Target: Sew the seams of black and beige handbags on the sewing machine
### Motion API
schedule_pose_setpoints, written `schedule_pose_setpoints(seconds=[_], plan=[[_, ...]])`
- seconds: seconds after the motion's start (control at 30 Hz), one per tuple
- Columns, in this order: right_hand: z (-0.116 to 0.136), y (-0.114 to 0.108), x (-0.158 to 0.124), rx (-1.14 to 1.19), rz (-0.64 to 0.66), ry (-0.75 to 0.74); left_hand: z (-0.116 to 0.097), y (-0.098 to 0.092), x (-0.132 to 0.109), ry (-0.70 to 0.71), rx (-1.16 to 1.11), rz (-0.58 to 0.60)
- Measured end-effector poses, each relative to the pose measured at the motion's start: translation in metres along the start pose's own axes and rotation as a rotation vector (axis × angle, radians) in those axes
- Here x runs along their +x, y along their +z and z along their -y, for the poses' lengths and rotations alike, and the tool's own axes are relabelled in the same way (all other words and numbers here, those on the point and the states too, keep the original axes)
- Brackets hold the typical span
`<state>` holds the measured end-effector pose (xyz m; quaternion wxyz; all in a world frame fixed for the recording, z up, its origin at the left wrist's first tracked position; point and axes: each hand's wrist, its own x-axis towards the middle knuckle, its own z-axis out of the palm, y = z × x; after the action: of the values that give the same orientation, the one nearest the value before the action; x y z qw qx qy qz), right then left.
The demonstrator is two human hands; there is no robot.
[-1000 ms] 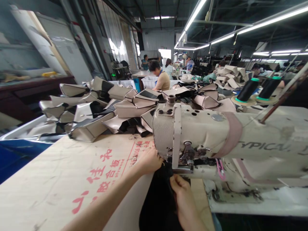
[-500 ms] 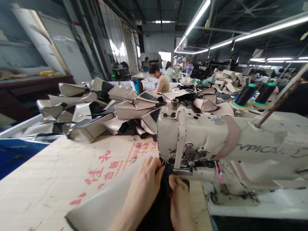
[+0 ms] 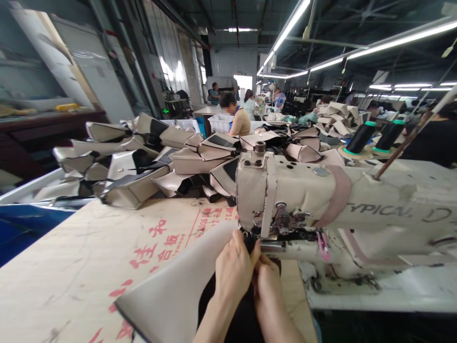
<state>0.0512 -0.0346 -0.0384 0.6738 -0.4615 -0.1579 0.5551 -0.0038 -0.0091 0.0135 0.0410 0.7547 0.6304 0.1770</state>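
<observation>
A beige bag piece (image 3: 171,281) with dark edging and a black lining (image 3: 237,319) lies on the plywood table and reaches up to the sewing machine (image 3: 296,195). My left hand (image 3: 233,264) is closed on its black edge just below the machine's needle area. Close beside it, my right hand (image 3: 267,281) pinches the black material, its fingertips nearly meeting the left ones. The needle and presser foot are mostly hidden behind the machine head and my fingers.
Beyond the plywood table (image 3: 71,257) rises a heap of beige and black bag pieces (image 3: 143,186). Two black thread spools (image 3: 360,137) stand behind the machine. A person in a tan top (image 3: 241,121) sits past the heap, with others farther back. Blue material (image 3: 24,228) hangs at left.
My left hand has shifted right and closer to my right hand. The beige piece has swung rightward, with more of its near edge showing. The view has shifted slightly.
</observation>
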Motion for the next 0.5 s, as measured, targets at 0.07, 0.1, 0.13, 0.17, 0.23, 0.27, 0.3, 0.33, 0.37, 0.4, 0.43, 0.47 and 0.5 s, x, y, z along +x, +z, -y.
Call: schedule_pose_setpoints(seconds=[0.07,0.1,0.13,0.17,0.23,0.27,0.3,0.33,0.37,0.4,0.43,0.47,0.5], plan=[[-0.001,-0.001,0.001,0.035,0.02,0.082,0.006,0.001,-0.001,-0.039,-0.125,0.021],[-0.002,-0.001,0.001,0.063,0.022,0.127,0.009,0.002,0.0,-0.071,-0.194,0.038],[-0.002,0.0,0.001,0.092,0.015,0.166,0.011,0.002,0.001,-0.102,-0.253,0.058],[-0.001,0.0,0.001,0.118,0.002,0.2,0.013,0.002,0.002,-0.129,-0.301,0.074],[0.001,0.003,0.0,0.155,-0.035,0.228,0.016,0.002,0.006,-0.172,-0.373,0.096],[0.002,0.005,-0.001,0.162,-0.051,0.227,0.017,0.002,0.008,-0.194,-0.397,0.104],[0.003,0.006,-0.001,0.17,-0.062,0.222,0.016,0.002,0.009,-0.215,-0.415,0.112],[0.004,0.006,-0.001,0.178,-0.072,0.218,0.015,0.001,0.01,-0.231,-0.43,0.118],[0.004,0.007,0.0,0.184,-0.081,0.212,0.014,0.001,0.011,-0.247,-0.437,0.122],[0.004,0.006,0.0,0.188,-0.084,0.206,0.011,0.001,0.011,-0.263,-0.436,0.12],[0.003,0.005,0.002,0.19,-0.077,0.201,0.009,0.001,0.011,-0.28,-0.427,0.111],[0.002,0.004,0.003,0.187,-0.066,0.193,0.007,0.001,0.01,-0.295,-0.414,0.095],[0.001,0.002,0.004,0.175,-0.055,0.182,0.006,0.001,0.01,-0.308,-0.399,0.078]])
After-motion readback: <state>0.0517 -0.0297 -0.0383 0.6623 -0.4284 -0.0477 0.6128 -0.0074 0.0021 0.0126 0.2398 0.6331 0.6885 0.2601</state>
